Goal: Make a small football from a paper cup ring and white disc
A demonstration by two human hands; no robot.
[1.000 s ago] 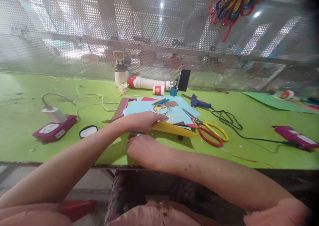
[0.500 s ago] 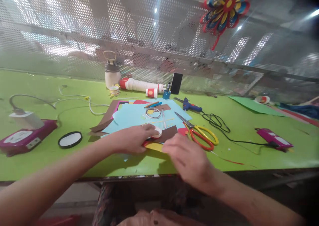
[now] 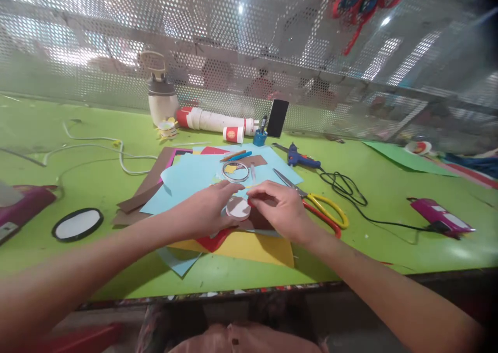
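Observation:
Over the pile of coloured paper, my left hand (image 3: 212, 206) grips a shallow white round piece with a red edge (image 3: 238, 208), its thumb and fingers around the left side. It resembles the cut-off bottom of a paper cup. My right hand (image 3: 277, 206) is closed in a pinch at the right of that piece, where a bit of red shows by the fingertips. Below the hands lie yellow paper (image 3: 257, 246) and a red paper piece (image 3: 213, 240). Scissors (image 3: 324, 212) with yellow and red handles rest beside my right hand. A roll of clear tape (image 3: 235, 172) lies just beyond.
Light blue paper (image 3: 187, 174) and brown paper (image 3: 150, 189) spread across the green table. At the back stand a sprayer bottle (image 3: 162, 101), a paper cup (image 3: 233, 134) and a phone (image 3: 277, 118). A glue gun (image 3: 301, 158) trails its black cord to a purple power strip (image 3: 439, 217).
My right hand has moved from the yellow paper's edge up to the round white piece. My left hand now holds that piece raised and tilted. The view has shifted, showing more yellow paper.

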